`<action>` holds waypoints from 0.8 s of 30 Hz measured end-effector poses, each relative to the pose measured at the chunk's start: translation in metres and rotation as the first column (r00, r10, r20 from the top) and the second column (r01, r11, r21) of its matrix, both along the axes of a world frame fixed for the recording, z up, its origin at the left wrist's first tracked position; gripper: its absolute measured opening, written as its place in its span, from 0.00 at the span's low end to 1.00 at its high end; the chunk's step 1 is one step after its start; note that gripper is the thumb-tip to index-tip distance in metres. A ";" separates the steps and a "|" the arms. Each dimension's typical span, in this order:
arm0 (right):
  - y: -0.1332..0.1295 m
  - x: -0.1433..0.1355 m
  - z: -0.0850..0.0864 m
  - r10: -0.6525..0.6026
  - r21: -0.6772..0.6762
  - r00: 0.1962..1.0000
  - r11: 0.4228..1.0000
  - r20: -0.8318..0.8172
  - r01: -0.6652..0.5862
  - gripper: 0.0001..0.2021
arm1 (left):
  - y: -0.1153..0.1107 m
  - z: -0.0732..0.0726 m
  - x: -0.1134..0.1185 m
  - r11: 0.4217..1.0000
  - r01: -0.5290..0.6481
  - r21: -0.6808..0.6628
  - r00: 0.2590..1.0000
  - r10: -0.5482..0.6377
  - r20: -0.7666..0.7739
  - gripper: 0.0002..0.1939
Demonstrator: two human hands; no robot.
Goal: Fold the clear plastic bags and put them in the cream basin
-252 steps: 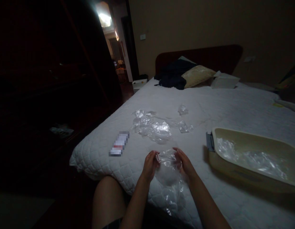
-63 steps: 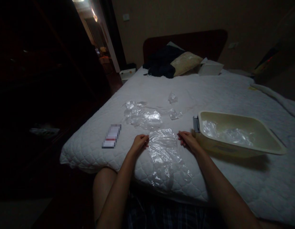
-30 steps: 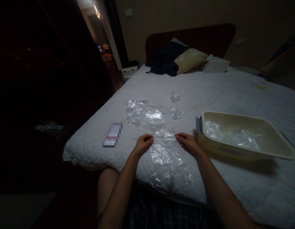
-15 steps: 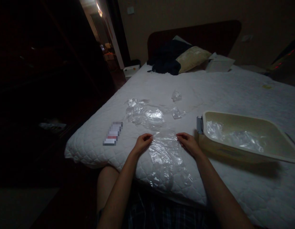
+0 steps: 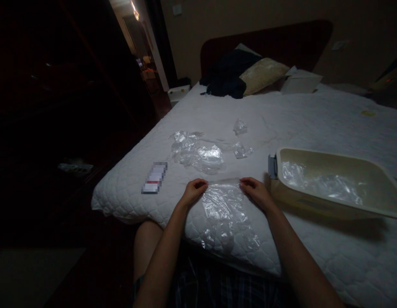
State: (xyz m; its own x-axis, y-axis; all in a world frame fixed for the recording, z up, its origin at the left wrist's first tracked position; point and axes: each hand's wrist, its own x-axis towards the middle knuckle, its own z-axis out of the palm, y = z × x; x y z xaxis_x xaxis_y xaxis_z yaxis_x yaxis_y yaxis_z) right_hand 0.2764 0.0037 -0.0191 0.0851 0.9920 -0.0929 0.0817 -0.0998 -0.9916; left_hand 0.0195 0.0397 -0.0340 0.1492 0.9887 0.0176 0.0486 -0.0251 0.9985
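A clear plastic bag lies spread on the white quilted bed, its lower part reaching toward the near edge. My left hand pinches the bag's far left corner between thumb and fingers. At the far right corner, my right hand grips it the same way. The far edge between both hands is pulled fairly straight. Just beyond lies a crumpled heap of clear plastic bags. Two smaller crumpled pieces of clear plastic sit nearby, one a wad farther back.
On the right stands a cream plastic bin with clear plastic inside and a grey latch. A phone-shaped blurred item lies on the left. Dark clothing, a beige pillow and a white box are by the headboard.
The bag's far edge now looks straighter and folded over into a narrow strip between my hands. Both hands keep their hold. The view has shifted slightly.
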 end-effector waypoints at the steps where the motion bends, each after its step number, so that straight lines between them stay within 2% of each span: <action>1: 0.000 0.000 -0.001 -0.001 0.007 1.000 1.000 0.002 0.001 0.20 | 0.000 0.001 0.000 1.000 -0.004 -0.006 1.000 0.004 0.001 0.13; 13: 0.001 0.002 -0.004 -0.004 0.010 0.998 1.000 0.065 0.003 0.14 | -0.002 0.004 -0.002 0.999 0.032 -0.028 0.999 -0.031 0.028 0.12; 18: 0.000 0.002 -0.002 -0.016 -0.005 0.999 1.000 0.045 0.016 0.14 | -0.003 0.009 -0.002 0.999 0.028 -0.047 0.999 -0.028 0.018 0.11; 24: 0.000 0.002 -0.003 -0.018 0.016 1.000 1.000 0.020 0.017 0.17 | -0.006 0.012 0.000 0.997 0.013 -0.076 0.999 -0.010 0.047 0.15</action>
